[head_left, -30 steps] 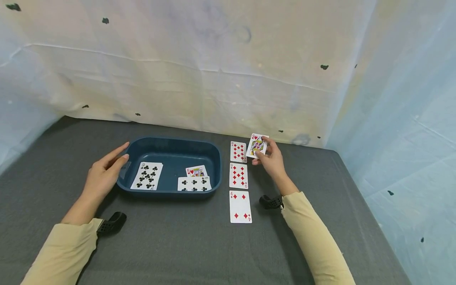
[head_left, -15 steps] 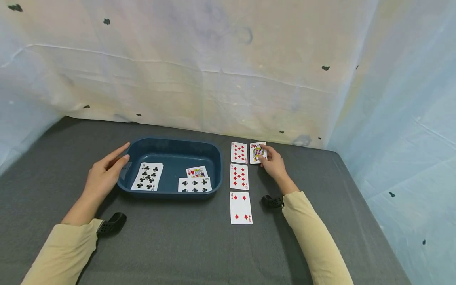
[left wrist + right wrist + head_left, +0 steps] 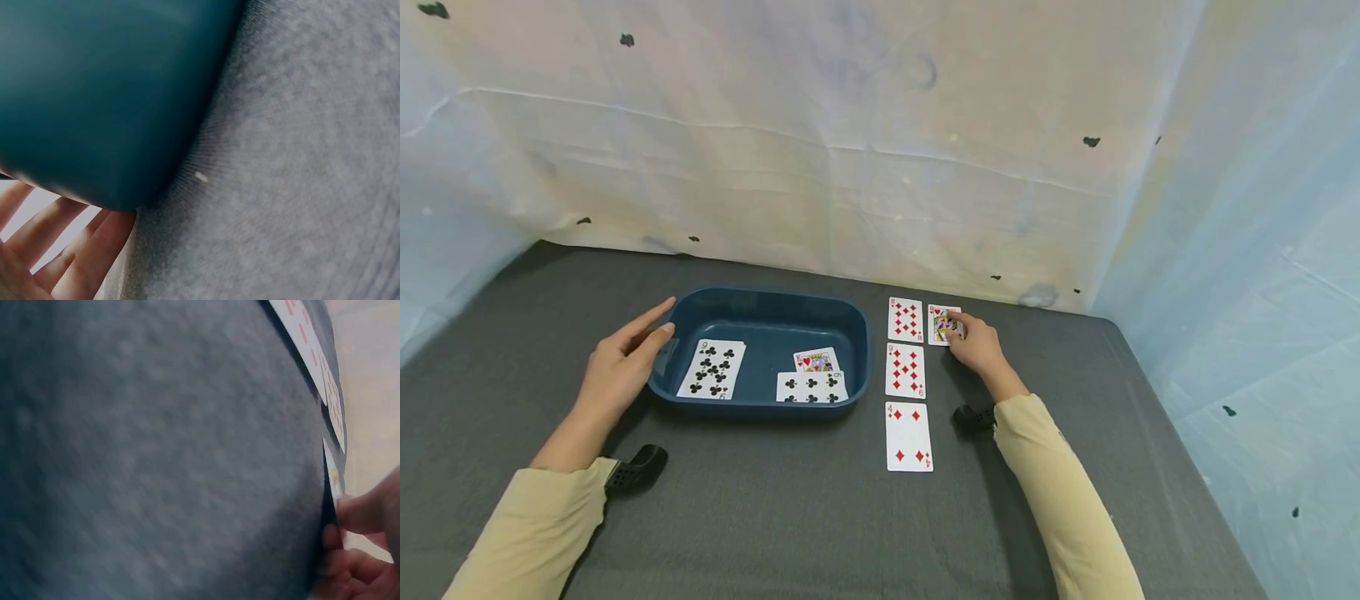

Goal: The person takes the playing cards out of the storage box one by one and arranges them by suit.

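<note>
In the head view, my right hand is at a hearts face card, which lies low over the cloth. The right wrist view shows the thumb on this playing card's face and fingertips below its edge, pinching it. My left hand touches the left end of a dark blue tray with fairly straight fingers. Up close, several left fingers meet the tray's outer side. Inside the tray are a nine of clubs, a king of hearts and a six of clubs partly covering the king.
Right of the tray runs a column of diamond cards: a high-number one at the back, a nine, and a four in front. A grey cloth covers the table. Pale fabric hangs behind it.
My right hand has lowered the hearts face card from a tilted hold to beside the back diamond card and straightened it. My left hand and the tray have not moved.
</note>
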`<state>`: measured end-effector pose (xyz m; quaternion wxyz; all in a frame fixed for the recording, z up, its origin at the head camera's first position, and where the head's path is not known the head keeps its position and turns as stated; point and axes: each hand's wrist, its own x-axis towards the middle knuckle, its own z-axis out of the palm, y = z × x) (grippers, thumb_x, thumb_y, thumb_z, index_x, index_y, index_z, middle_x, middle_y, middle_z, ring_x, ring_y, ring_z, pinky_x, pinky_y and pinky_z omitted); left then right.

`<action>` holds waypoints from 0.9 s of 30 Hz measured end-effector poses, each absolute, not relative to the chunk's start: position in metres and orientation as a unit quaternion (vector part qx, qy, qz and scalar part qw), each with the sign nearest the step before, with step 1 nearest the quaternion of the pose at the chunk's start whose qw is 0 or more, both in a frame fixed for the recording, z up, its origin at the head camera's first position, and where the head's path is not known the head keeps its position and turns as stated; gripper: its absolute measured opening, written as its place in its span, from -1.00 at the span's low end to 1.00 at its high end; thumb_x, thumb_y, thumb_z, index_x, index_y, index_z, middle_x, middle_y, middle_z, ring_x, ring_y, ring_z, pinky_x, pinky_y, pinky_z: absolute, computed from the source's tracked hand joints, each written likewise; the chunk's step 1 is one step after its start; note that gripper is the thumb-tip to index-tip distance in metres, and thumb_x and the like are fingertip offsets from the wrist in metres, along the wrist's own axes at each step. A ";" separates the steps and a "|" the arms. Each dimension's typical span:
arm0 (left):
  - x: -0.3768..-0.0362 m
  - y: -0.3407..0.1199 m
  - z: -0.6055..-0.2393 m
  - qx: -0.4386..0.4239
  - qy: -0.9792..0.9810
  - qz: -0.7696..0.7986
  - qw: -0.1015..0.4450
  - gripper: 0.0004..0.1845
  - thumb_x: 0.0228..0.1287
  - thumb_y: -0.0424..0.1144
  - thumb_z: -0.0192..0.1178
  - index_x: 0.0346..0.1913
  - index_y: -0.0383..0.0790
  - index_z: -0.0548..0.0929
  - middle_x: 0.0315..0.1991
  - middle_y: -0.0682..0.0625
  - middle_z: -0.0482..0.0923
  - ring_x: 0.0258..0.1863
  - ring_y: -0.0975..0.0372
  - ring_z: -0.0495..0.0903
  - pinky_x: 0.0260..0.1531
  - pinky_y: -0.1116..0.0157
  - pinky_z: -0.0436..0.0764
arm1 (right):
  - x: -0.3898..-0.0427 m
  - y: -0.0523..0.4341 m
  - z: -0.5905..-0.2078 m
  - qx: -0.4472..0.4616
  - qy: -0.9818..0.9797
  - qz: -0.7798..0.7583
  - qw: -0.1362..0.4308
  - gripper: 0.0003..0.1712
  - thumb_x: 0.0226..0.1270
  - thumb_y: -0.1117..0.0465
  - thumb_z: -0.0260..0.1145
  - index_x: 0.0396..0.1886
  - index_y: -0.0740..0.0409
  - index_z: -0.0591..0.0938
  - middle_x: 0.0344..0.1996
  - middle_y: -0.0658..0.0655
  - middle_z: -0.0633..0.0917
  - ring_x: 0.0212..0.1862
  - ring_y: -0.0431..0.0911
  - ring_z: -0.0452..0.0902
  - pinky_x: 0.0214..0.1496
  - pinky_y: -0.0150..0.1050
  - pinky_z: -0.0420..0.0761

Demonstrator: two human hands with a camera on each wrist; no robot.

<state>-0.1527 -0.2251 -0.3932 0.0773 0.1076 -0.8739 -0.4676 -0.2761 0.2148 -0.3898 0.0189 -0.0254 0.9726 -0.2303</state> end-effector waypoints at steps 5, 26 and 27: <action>-0.154 -0.225 -0.392 0.109 -0.874 -0.468 0.077 -0.41 0.45 0.18 -0.15 0.47 0.16 0.19 0.23 -0.33 0.40 0.09 -0.08 0.38 -0.22 0.16 0.31 | -0.279 0.213 -0.382 -0.065 0.984 -0.158 0.042 -0.46 0.34 0.22 0.05 0.32 0.20 0.45 0.17 0.39 0.54 -0.14 0.16 0.43 -0.10 -0.03 0.37; -0.152 -0.225 -0.395 0.107 -0.875 -0.464 0.083 -0.41 0.44 0.19 -0.15 0.46 0.17 0.20 0.15 -0.28 0.45 -0.08 0.08 0.37 -0.30 0.22 0.30 | -0.271 0.210 -0.386 -0.054 0.964 -0.257 -0.042 -0.41 0.40 0.20 0.19 0.39 0.16 0.36 -0.23 0.36 0.46 -0.23 0.07 0.29 -0.19 -0.08 0.32; -0.152 -0.225 -0.394 0.107 -0.876 -0.463 0.085 -0.42 0.44 0.19 -0.15 0.46 0.17 0.20 0.13 -0.26 0.46 -0.10 0.09 0.37 -0.31 0.22 0.30 | -0.270 0.206 -0.384 -0.061 0.960 -0.268 -0.050 -0.41 0.40 0.19 0.19 0.40 0.16 0.36 -0.16 0.38 0.46 -0.25 0.08 0.32 -0.21 -0.07 0.34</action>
